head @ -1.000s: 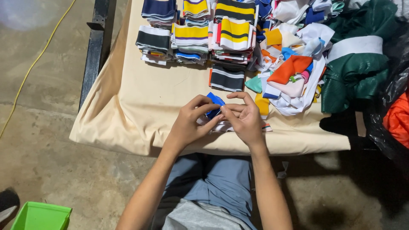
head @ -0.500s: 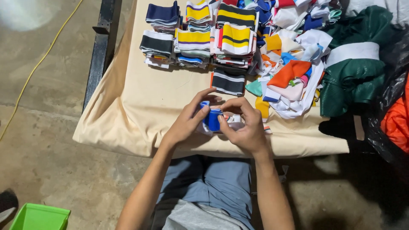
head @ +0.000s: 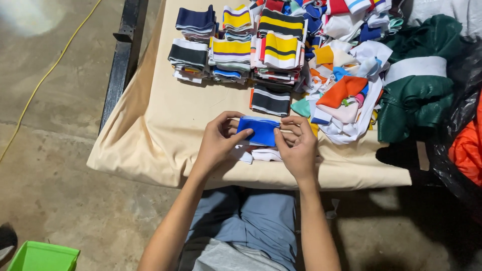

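My left hand (head: 219,138) and my right hand (head: 298,146) together hold a small blue fabric piece (head: 260,131) just above the cream-covered table (head: 165,125), each pinching one end. Under it, white fabric pieces (head: 255,154) lie on the cloth near the front edge. A folded black piece with white stripes (head: 270,100) sits just beyond my hands.
Stacks of folded striped fabric (head: 236,42) line the back of the table. A loose heap of coloured pieces (head: 346,75) lies at the right, beside a green and white garment (head: 419,80) and an orange bag (head: 467,148). A green bin (head: 42,257) stands on the concrete floor.
The blue piece was bunched between my hands; now it is spread out flat between them, and my hands have moved slightly apart.
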